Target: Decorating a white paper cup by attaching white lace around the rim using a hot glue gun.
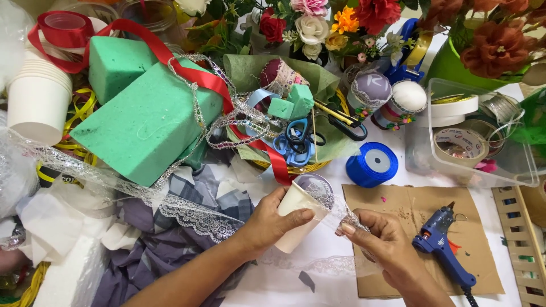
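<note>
My left hand grips a white paper cup on its side, with purple fabric covering the cup's mouth. A strip of white lace ribbon runs from the cup's rim into my right hand, which pinches the lace between thumb and fingers just right of the cup. Both hands hover over the white table in front of a brown cardboard sheet.
A blue glue gun lies on the cardboard. Green foam blocks, red ribbon, blue scissors, a blue ribbon roll, a stack of white cups, a clear box of tapes and artificial flowers crowd the back.
</note>
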